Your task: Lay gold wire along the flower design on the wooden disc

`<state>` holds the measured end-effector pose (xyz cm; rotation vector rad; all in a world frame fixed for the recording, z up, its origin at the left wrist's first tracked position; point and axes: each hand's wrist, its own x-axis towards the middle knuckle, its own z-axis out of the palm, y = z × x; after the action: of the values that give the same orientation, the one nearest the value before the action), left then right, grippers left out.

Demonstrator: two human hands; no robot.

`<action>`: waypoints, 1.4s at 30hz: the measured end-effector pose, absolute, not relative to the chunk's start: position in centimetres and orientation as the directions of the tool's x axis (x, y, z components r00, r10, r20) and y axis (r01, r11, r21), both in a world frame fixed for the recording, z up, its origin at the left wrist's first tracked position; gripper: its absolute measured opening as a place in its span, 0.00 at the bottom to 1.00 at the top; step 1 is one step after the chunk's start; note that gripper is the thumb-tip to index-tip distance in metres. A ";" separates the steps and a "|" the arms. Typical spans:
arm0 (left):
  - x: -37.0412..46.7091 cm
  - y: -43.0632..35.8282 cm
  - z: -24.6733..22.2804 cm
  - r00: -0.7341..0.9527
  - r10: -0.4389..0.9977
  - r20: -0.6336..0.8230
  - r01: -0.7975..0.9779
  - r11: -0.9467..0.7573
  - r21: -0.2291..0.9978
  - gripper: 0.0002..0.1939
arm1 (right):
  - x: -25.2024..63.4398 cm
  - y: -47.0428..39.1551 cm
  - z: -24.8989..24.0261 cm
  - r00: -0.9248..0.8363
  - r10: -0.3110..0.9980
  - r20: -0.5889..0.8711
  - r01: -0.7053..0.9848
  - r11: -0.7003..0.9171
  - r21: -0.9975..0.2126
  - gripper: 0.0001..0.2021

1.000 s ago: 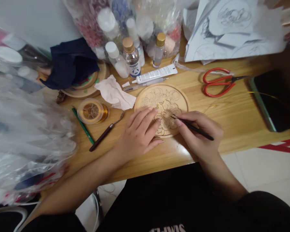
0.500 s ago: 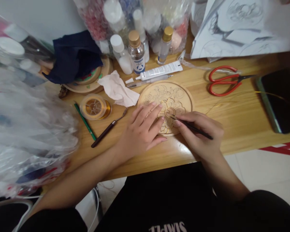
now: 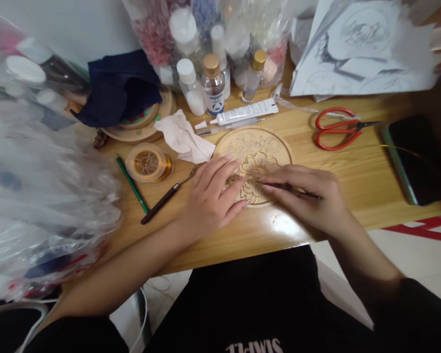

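Note:
A round wooden plaque (image 3: 255, 137) lies on the desk, with a flower outlined in gold wire and pencil-like drawing across its upper part. My left hand (image 3: 215, 196) rests with fingers stretched out over the plaque's left side, holding nothing. Dark tweezers (image 3: 297, 189) are pinched in my right hand (image 3: 312, 191), their tips near the flower's centre. My right fingers hide the tips in part, so whether they hold wire I cannot tell. A loose gold wire (image 3: 393, 147) shows at the right, across the phone.
Left of the plaque are a wire spool (image 3: 147, 163), a green pencil (image 3: 132, 184), a dark-handled tool (image 3: 161, 203) and crumpled tissue (image 3: 185, 137). Behind it lie a white tube (image 3: 246, 112), a pen (image 3: 230, 127) and bottles (image 3: 213, 86). Red-handled scissors (image 3: 336, 129) and a phone (image 3: 419, 162) are right.
My right hand has shifted slightly, and the tweezers lie flatter, their tips now more covered by the fingers. My left hand stays on the plaque. The whole view has shifted a little.

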<state>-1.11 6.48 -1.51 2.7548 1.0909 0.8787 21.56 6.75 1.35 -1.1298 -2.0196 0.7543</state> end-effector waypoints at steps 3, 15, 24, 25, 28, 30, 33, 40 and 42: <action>-1.0 6.5 -1.6 0.576 0.649 0.498 0.613 -0.745 0.262 0.12 | 21.6 7.7 0.9 -0.397 0.875 0.276 0.461 0.450 -0.765 0.03; -0.9 6.5 -2.0 0.569 0.659 0.492 0.599 -0.742 0.301 0.10 | 21.2 7.8 0.2 -0.397 0.880 0.263 0.396 0.422 -0.815 0.04; -0.9 6.6 -1.8 0.579 0.656 0.484 0.612 -0.742 0.274 0.08 | 21.4 7.8 0.1 -0.370 0.904 0.213 0.384 0.357 -0.851 0.04; -0.9 6.6 -1.8 0.580 0.658 0.481 0.611 -0.741 0.277 0.08 | 21.4 7.8 0.1 -0.368 0.906 0.211 0.385 0.355 -0.852 0.04; -0.9 6.5 -1.8 0.580 0.661 0.476 0.603 -0.741 0.296 0.08 | 21.5 7.8 0.2 -0.369 0.905 0.211 0.384 0.355 -0.852 0.04; -0.9 6.5 -1.8 0.586 0.656 0.476 0.596 -0.747 0.295 0.09 | 21.5 7.8 0.2 -0.372 0.904 0.213 0.386 0.359 -0.850 0.04; -1.0 6.5 -1.9 0.592 0.654 0.471 0.600 -0.748 0.283 0.09 | 21.5 7.8 0.1 -0.374 0.901 0.218 0.387 0.365 -0.846 0.04; -0.9 6.4 -1.9 0.580 0.667 0.467 0.620 -0.733 0.278 0.09 | 21.4 7.8 0.2 -0.384 0.894 0.230 0.388 0.382 -0.839 0.06; -0.9 6.5 -1.9 0.592 0.663 0.459 0.611 -0.740 0.280 0.10 | 21.5 7.8 0.2 -0.386 0.893 0.230 0.393 0.385 -0.835 0.05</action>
<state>-0.86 6.45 -1.89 2.7192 1.0911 0.8429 21.46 7.80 0.23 -1.1036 -1.9486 0.9169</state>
